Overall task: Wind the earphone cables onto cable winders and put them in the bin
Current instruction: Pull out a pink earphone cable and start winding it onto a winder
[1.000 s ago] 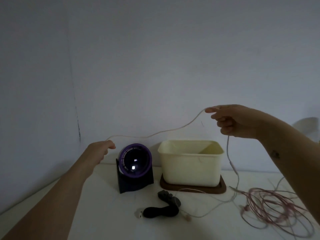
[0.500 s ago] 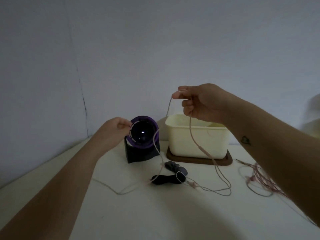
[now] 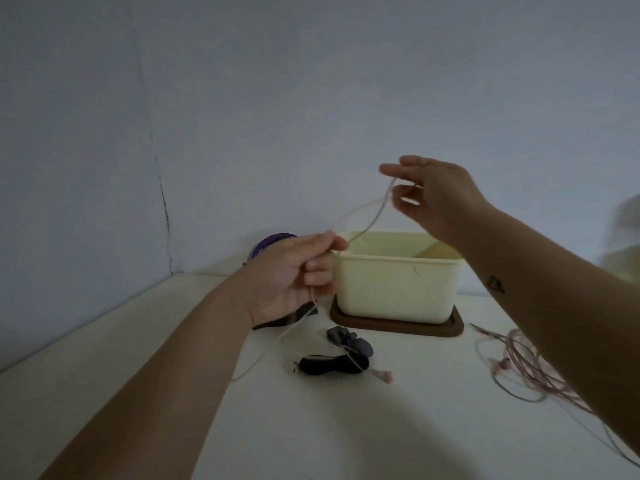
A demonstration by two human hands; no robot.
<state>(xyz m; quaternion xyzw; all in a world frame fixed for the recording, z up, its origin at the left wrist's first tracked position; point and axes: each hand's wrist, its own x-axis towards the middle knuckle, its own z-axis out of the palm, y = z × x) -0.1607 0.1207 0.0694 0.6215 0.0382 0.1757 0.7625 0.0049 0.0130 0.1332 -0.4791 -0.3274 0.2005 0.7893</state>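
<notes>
A pale earphone cable [image 3: 367, 221] loops between my two hands above the table. My left hand [image 3: 294, 275] pinches it in front of the cream bin [image 3: 394, 282], and the cable trails down from that hand to the table. My right hand [image 3: 433, 199] is raised above the bin, with the top of the loop held loosely between thumb and forefinger. On the table lie a black cable winder [image 3: 329, 364] and a grey cable winder [image 3: 349, 341], with a pink earbud [image 3: 382, 375] beside them.
The bin stands on a brown tray [image 3: 450, 329]. A tangle of pink earphone cable [image 3: 519, 368] lies at the right on the white table [image 3: 346, 427]. A purple-rimmed device [image 3: 273, 241] is mostly hidden behind my left hand, near the wall corner.
My left hand has moved right and up, in front of the purple device. My right hand has dropped and shifted right, and its fingers have loosened. The cable loop between my hands is shorter.
</notes>
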